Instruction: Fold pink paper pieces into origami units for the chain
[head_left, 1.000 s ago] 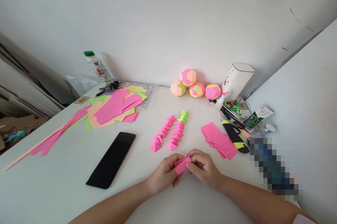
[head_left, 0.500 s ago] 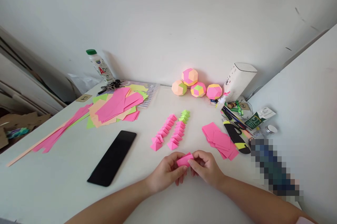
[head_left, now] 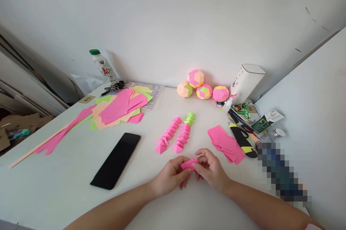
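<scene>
A small folded piece of pink paper is held between both hands near the table's front. My left hand pinches its left end, thumb on the near side. My right hand grips the right end with the thumb, its index finger raised and bent above the paper. Just beyond the hands lie two rows of folded paper pieces: an all-pink row and a second row that is pink with green at the far end. To the right is a loose stack of flat pink paper squares.
A black phone-like slab lies at left. Behind it are coloured paper sheets, keys and a bottle. Several paper balls sit by the wall. At right are a white container, a black-yellow cutter and a small jar.
My right index finger has lifted off the paper's upper edge. The paper's back flap, which stuck up before, no longer shows. My left hand keeps its hold.
</scene>
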A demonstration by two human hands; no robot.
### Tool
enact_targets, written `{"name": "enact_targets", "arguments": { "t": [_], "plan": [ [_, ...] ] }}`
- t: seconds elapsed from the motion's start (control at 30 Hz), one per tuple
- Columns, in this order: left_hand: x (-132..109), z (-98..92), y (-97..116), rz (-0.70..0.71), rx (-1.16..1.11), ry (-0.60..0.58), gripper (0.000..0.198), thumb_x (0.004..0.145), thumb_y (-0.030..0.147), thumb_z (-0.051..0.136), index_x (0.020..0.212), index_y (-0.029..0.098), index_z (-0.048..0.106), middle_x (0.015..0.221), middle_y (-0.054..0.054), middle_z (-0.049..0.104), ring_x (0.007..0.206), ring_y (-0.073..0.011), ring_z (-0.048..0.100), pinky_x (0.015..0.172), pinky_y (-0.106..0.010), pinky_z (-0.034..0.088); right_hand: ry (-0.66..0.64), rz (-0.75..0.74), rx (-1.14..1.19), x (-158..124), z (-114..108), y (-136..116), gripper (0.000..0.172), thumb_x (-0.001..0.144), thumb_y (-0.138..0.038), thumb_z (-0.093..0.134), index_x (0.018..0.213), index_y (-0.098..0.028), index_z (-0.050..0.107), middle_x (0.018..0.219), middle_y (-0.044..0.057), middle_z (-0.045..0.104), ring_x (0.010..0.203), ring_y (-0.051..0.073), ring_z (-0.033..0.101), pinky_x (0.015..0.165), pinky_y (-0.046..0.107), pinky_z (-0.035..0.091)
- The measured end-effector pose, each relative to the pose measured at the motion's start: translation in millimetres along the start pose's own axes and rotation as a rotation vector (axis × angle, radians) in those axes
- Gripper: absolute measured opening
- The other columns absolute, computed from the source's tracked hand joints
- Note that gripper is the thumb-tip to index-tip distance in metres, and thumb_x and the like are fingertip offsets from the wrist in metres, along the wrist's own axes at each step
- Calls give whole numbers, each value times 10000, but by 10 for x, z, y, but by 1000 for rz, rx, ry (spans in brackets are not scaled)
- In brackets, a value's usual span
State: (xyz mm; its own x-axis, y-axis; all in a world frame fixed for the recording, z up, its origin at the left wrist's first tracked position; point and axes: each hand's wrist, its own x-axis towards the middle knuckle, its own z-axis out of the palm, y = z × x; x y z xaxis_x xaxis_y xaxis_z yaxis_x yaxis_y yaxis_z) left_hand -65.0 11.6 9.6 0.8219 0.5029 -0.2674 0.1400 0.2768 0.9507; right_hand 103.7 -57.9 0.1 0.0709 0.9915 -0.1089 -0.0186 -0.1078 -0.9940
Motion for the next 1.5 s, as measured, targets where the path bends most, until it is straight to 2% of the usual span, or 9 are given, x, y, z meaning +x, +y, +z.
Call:
{"name": "enact_targets", "arguments": {
  "t": [0.2, 0.77, 1.17, 1.5],
  "plan": [
    [1, -3, -20, 16, -8, 10, 329, 836, 439, 549, 960, 135, 530, 635, 1, 577, 497, -98, 514, 463, -221, 424, -70, -17, -35, 1, -12, -9, 216, 864, -382, 563, 804, -176, 548, 568, -31, 588, 463, 112, 561, 454, 224, 452],
    [7, 1, -10, 11, -15, 19, 329, 817, 447, 569, 930, 139, 548, 609, 8, 580, 472, -101, 523, 437, -219, 424, -67, -22, -37, 7, -16, -7, 218, 867, -383, 560, 796, -178, 545, 564, -27, 599, 461, 111, 561, 453, 224, 452],
    [-5, 15, 10, -45, 19, 26, 332, 802, 430, 592, 950, 135, 559, 626, -8, 613, 490, -114, 561, 445, -218, 428, -32, -32, -23, -2, 6, -39, 257, 839, -429, 576, 761, -187, 534, 553, -35, 580, 434, 111, 540, 445, 239, 466],
    [17, 6, -16, -30, -23, 13, 294, 815, 417, 587, 878, 137, 525, 655, -32, 647, 501, -118, 585, 435, -209, 428, -48, -49, -21, 1, -11, 11, 216, 869, -376, 559, 778, -181, 543, 546, -29, 586, 452, 114, 541, 455, 235, 447]
  ]
}}
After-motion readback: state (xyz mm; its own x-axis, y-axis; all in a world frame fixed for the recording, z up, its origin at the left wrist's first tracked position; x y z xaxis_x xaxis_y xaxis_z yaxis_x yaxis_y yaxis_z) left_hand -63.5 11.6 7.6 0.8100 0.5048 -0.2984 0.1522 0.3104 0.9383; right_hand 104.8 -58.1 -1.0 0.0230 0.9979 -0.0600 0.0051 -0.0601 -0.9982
